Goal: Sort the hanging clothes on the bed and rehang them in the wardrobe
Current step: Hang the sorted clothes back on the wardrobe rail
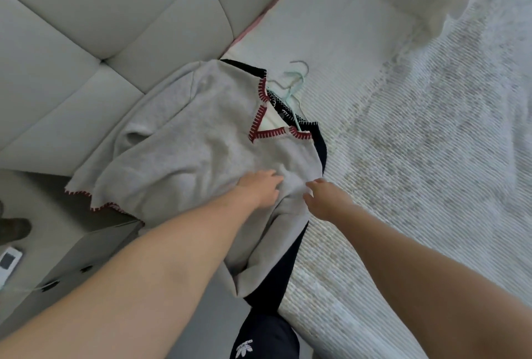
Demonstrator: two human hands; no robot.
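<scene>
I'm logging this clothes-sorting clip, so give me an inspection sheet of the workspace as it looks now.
Surface: bed with a white ribbed cover, rumpled at the far end.
Job's things: grey sweater with red stitched trim, lying over a black garment; mint hangers poke out at the neckline.
Clutter: white remote on the low cabinet.
Grippers: left hand rests on the sweater; right hand touches its edge, fingers relaxed.
Cables: nothing seen.
Surroundings: padded headboard.
</scene>
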